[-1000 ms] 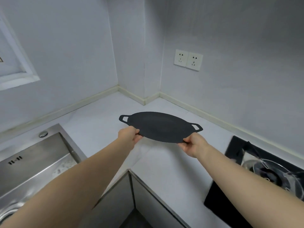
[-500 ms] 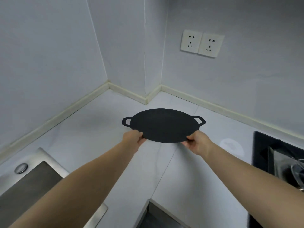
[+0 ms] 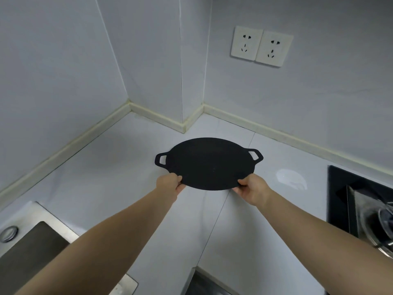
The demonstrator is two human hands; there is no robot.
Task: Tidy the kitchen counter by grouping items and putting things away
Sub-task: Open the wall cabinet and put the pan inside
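pale counter [image 3: 110, 179] runs into a walled corner, with a steel sink [image 3: 32, 248] at near left and a black hob [image 3: 348, 199] at right. held above it, just short of the corner, is the black griddle pan [image 3: 209, 163], flat, round and thin, its two loop handles pointing left and right. both hands pinch its near rim, the left hand [image 3: 169, 184] and the right hand [image 3: 252, 188] about equally far out, so the pan lies beyond the fingers, toward the corner; setting it down there looks likely.
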